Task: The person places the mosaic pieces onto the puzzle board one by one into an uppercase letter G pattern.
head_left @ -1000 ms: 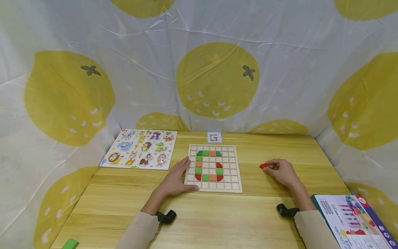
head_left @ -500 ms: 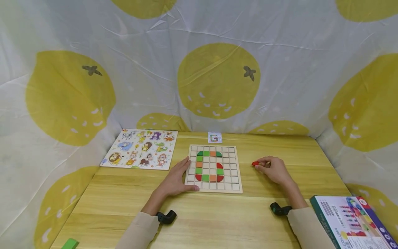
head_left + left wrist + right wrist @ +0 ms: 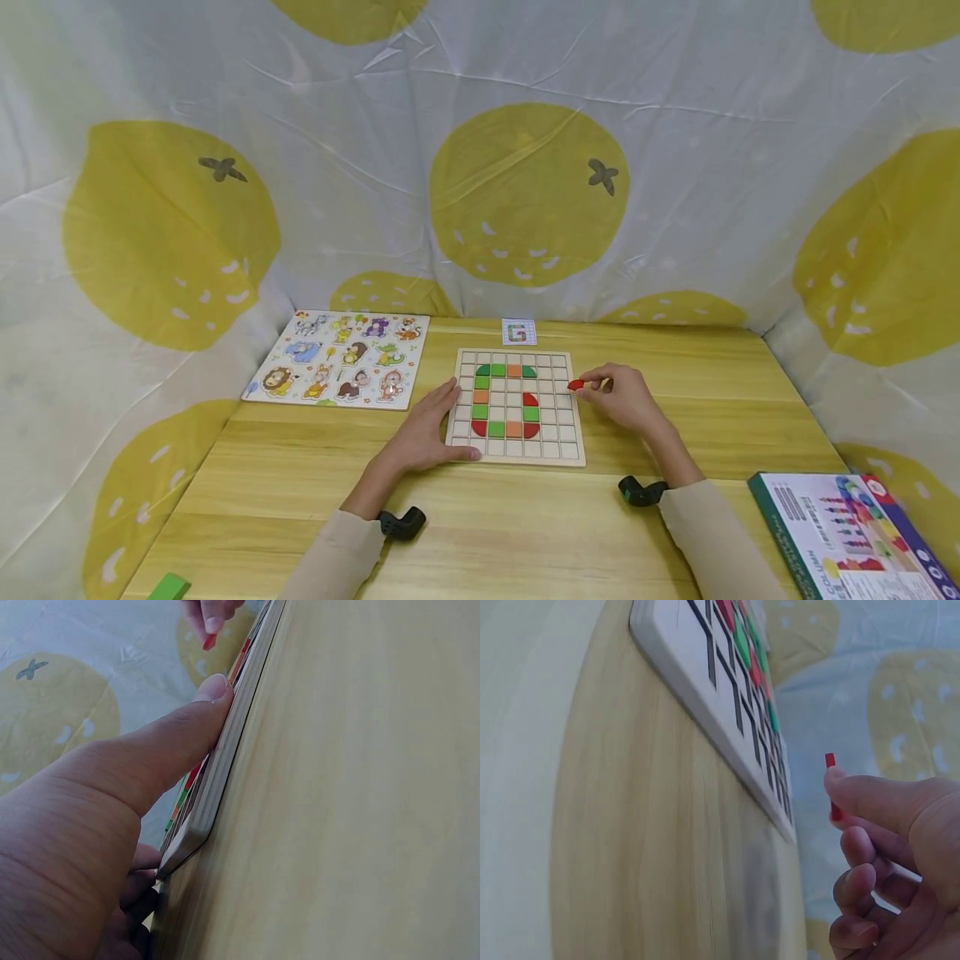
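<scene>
My left hand (image 3: 426, 429) rests at the near left corner of a wooden grid board (image 3: 558, 429), its thumb on the near edge and its fingers along the left side. Green, orange and red tiles lie in the board's squares, forming a G-like shape. Between thumb and index finger, my right hand (image 3: 621, 398) pinches a small red tile (image 3: 576, 385) with a rounded side, above the board's right edge. In the right wrist view this red tile (image 3: 831, 786) is seen edge-on, apart from the board (image 3: 705, 712).
A small card (image 3: 518, 332) printed with a coloured G lies behind the board. An animal puzzle board (image 3: 341, 360) is at the back left. A printed box (image 3: 847, 529) occupies the near right. At the near left lies a green block (image 3: 169, 587).
My right hand has carried the red tile leftward from the bare tabletop to the board's right edge. My left hand has stayed on the board.
</scene>
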A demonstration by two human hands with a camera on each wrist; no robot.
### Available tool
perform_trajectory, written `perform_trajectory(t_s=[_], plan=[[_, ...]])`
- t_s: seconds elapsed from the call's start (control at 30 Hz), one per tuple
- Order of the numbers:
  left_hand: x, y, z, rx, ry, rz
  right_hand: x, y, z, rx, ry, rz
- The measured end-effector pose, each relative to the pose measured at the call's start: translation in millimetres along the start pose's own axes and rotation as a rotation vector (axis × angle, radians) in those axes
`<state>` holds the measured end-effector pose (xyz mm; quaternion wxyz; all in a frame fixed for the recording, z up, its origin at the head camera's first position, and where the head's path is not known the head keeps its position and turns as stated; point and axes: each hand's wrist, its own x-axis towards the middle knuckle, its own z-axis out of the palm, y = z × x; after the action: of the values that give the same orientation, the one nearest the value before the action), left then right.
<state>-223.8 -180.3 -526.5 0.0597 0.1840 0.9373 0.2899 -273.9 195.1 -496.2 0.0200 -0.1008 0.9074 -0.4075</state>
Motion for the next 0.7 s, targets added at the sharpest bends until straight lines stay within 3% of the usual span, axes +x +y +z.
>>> perform_trajectory(t_s=[0.3,0.7], plan=[[0.1,0.6,0.0,-0.002,0.006,0.006,9.2,-22.8,29.3,0.030,-0.039,-0.011],[-0.4,1.2,-0.7,0.007,0.002,-0.004,20.1,-34.4,60.6,0.045,-0.093,-0.054]])
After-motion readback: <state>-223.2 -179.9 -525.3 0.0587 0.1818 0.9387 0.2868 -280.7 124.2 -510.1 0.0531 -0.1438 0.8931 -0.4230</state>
